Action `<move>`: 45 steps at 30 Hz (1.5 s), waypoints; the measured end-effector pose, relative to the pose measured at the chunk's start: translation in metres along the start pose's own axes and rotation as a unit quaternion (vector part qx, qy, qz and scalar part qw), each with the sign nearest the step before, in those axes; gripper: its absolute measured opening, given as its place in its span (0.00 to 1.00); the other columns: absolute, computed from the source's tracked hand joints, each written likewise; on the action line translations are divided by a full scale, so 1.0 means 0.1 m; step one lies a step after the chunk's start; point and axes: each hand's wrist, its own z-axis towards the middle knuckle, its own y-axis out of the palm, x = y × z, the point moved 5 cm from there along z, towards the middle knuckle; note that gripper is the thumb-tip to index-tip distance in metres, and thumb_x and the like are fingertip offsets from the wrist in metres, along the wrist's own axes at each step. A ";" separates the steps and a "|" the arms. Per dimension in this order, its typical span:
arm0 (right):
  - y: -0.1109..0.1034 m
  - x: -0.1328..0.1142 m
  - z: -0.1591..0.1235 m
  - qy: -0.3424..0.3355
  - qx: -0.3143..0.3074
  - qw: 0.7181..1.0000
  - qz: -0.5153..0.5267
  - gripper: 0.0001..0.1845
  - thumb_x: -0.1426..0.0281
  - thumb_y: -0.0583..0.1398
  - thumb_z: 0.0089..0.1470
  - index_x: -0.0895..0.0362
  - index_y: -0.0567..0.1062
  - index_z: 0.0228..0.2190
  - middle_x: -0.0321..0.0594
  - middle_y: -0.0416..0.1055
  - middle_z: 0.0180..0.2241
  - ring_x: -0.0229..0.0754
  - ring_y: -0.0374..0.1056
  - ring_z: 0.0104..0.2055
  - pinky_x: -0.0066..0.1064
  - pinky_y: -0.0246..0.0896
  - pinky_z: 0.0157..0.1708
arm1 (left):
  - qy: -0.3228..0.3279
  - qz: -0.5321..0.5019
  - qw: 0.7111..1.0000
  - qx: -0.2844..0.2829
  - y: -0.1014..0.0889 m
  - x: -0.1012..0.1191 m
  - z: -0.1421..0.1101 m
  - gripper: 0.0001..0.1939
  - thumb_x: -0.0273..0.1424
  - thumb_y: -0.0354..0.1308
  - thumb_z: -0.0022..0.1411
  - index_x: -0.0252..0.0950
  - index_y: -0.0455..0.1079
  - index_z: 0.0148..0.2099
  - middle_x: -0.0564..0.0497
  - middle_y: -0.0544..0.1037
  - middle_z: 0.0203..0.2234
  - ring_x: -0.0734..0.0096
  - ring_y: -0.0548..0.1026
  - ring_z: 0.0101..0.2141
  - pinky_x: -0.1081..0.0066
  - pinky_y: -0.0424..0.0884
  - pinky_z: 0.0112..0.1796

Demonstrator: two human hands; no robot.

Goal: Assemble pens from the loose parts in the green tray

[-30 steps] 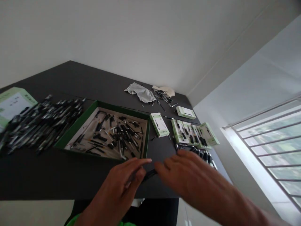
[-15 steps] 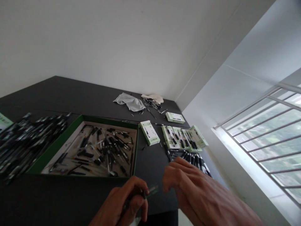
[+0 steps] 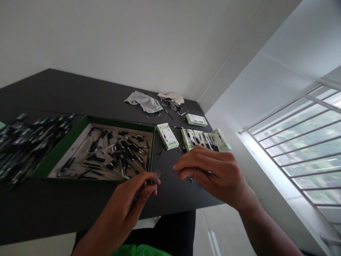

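My left hand (image 3: 130,199) is closed near the front right corner of the shallow green box. A short clear end of a pen barrel (image 3: 157,174) sticks out between its thumb and forefinger; the rest is hidden in the palm. To the right, my right hand (image 3: 213,174) hovers over the table with its fingers bent together. Small glints show at its fingers, but what it holds, if anything, is hidden. Loose pens and pen parts (image 3: 130,151) with black caps and grips lie jumbled in the green box (image 3: 153,149).
A large heap of pens (image 3: 29,142) lies on the left. Right of the box are a pale green carton (image 3: 167,137), an opened carton with pens (image 3: 197,138) and another carton (image 3: 196,120). Farther back lie a grey cloth (image 3: 144,101) and more pens (image 3: 170,104). A barred window (image 3: 298,149) is at right.
The view has tilted down, showing more of my lap and the floor. My hands sit higher in the picture, and my right hand now covers the pens before the opened carton.
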 end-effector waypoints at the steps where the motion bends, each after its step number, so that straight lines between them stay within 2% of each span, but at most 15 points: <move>1: 0.03 -0.02 0.03 -0.012 -0.015 1.000 -0.013 0.03 0.72 0.64 0.67 0.59 0.79 0.42 0.38 0.82 0.36 0.36 0.76 0.37 0.29 0.69 0.38 | 0.010 0.006 1.000 -0.002 0.01 0.01 -0.01 0.11 0.40 0.52 0.77 0.44 0.73 0.45 0.54 0.80 0.31 0.70 0.80 0.33 0.76 0.72 0.35; 5: 0.13 -0.09 0.07 -0.063 -0.075 0.990 -0.102 0.06 0.72 0.62 0.70 0.62 0.78 0.45 0.39 0.81 0.34 0.37 0.73 0.32 0.34 0.65 0.36 | 0.046 0.026 0.999 -0.005 0.03 0.05 -0.05 0.09 0.36 0.52 0.77 0.44 0.73 0.46 0.54 0.80 0.34 0.72 0.80 0.34 0.77 0.73 0.38; 9: 0.13 -0.19 0.09 -0.107 -0.122 0.978 -0.132 0.07 0.75 0.58 0.72 0.63 0.77 0.46 0.43 0.83 0.37 0.38 0.75 0.34 0.36 0.63 0.36 | 0.086 0.050 0.995 0.017 0.00 0.08 -0.06 0.09 0.33 0.54 0.77 0.45 0.75 0.51 0.54 0.81 0.34 0.73 0.81 0.34 0.79 0.74 0.38; 13: 0.11 -0.29 0.15 -0.108 -0.165 0.965 -0.170 0.14 0.75 0.53 0.75 0.63 0.79 0.45 0.44 0.82 0.35 0.39 0.76 0.35 0.36 0.63 0.35 | 0.119 0.060 0.991 0.020 -0.03 0.14 -0.07 0.10 0.30 0.55 0.76 0.45 0.76 0.53 0.55 0.82 0.35 0.77 0.81 0.32 0.82 0.73 0.36; 18: 0.13 -0.39 0.23 -0.128 -0.174 0.955 -0.202 0.14 0.75 0.54 0.75 0.65 0.77 0.52 0.38 0.80 0.30 0.37 0.72 0.29 0.36 0.59 0.31 | 0.109 0.075 0.991 0.003 -0.03 0.17 -0.10 0.12 0.28 0.52 0.76 0.41 0.77 0.53 0.53 0.83 0.35 0.75 0.81 0.32 0.80 0.75 0.37; 20: 0.15 -0.41 0.25 -0.124 -0.167 0.957 -0.204 0.15 0.70 0.57 0.74 0.65 0.76 0.55 0.35 0.79 0.28 0.36 0.69 0.26 0.36 0.57 0.30 | 0.111 0.089 0.990 0.006 -0.03 0.17 -0.13 0.12 0.29 0.52 0.76 0.42 0.76 0.55 0.53 0.84 0.35 0.74 0.82 0.32 0.80 0.76 0.36; 22: 0.16 -0.40 0.26 -0.110 -0.153 0.963 -0.191 0.21 0.60 0.61 0.71 0.64 0.76 0.55 0.33 0.77 0.27 0.35 0.69 0.25 0.35 0.56 0.29 | 0.115 0.107 0.987 0.019 -0.04 0.16 -0.18 0.13 0.30 0.53 0.76 0.44 0.74 0.57 0.52 0.85 0.39 0.71 0.84 0.36 0.78 0.77 0.38; 25: 0.13 -0.23 0.26 -0.057 -0.131 0.979 -0.146 0.29 0.50 0.58 0.70 0.62 0.77 0.55 0.35 0.80 0.30 0.35 0.73 0.28 0.32 0.60 0.30 | 0.093 0.116 0.988 0.038 -0.06 0.13 -0.26 0.12 0.33 0.54 0.75 0.47 0.74 0.56 0.53 0.86 0.42 0.70 0.84 0.41 0.78 0.77 0.42; 28: 0.05 0.17 0.27 0.038 -0.106 0.987 -0.118 0.24 0.55 0.56 0.74 0.60 0.78 0.56 0.35 0.81 0.30 0.34 0.73 0.27 0.29 0.60 0.30 | 0.053 0.085 0.993 0.061 -0.12 0.11 -0.31 0.09 0.35 0.53 0.76 0.47 0.74 0.49 0.56 0.83 0.35 0.73 0.82 0.36 0.79 0.75 0.40; 32: 0.08 0.60 0.21 0.143 -0.030 0.987 -0.061 0.14 0.66 0.58 0.72 0.57 0.83 0.46 0.32 0.79 0.26 0.31 0.67 0.22 0.26 0.57 0.25 | 0.059 0.024 0.993 0.099 -0.27 0.10 -0.33 0.12 0.34 0.46 0.78 0.42 0.69 0.42 0.57 0.75 0.25 0.76 0.74 0.25 0.79 0.69 0.29; 35: 0.34 0.50 0.05 0.155 0.057 0.983 0.075 0.15 0.62 0.57 0.72 0.54 0.82 0.44 0.33 0.78 0.29 0.34 0.70 0.28 0.26 0.61 0.30 | 0.109 0.036 0.989 0.092 -0.36 0.09 -0.31 0.14 0.33 0.46 0.78 0.42 0.67 0.37 0.60 0.71 0.21 0.79 0.70 0.20 0.79 0.67 0.26; 37: 0.61 0.28 -0.10 0.162 0.070 0.974 0.144 0.16 0.58 0.58 0.71 0.50 0.80 0.52 0.36 0.78 0.37 0.36 0.71 0.35 0.28 0.65 0.35 | 0.123 0.091 0.987 0.052 -0.32 0.06 -0.28 0.11 0.32 0.50 0.76 0.42 0.68 0.37 0.61 0.74 0.22 0.79 0.73 0.22 0.80 0.68 0.29; 39: 0.85 0.08 -0.25 0.184 0.075 0.964 0.176 0.16 0.59 0.61 0.69 0.48 0.78 0.54 0.36 0.76 0.41 0.37 0.71 0.38 0.27 0.66 0.36 | 0.121 0.140 0.983 0.003 -0.19 0.01 -0.25 0.08 0.31 0.54 0.73 0.43 0.71 0.39 0.60 0.80 0.26 0.76 0.79 0.27 0.80 0.71 0.32; 41: 0.99 -0.04 -0.40 0.213 0.096 0.957 0.174 0.10 0.64 0.63 0.67 0.48 0.79 0.49 0.36 0.74 0.40 0.36 0.71 0.39 0.25 0.66 0.37 | 0.116 0.150 0.981 -0.037 -0.01 -0.03 -0.23 0.07 0.31 0.55 0.73 0.43 0.73 0.41 0.58 0.83 0.30 0.73 0.82 0.30 0.79 0.73 0.35; 45: 0.97 0.03 -0.74 0.279 0.185 0.930 0.153 0.04 0.68 0.65 0.64 0.49 0.79 0.41 0.34 0.72 0.37 0.35 0.70 0.37 0.24 0.65 0.35 | 0.026 0.085 0.989 -0.116 0.39 -0.14 -0.19 0.11 0.35 0.51 0.76 0.43 0.75 0.49 0.55 0.84 0.33 0.70 0.83 0.33 0.77 0.75 0.36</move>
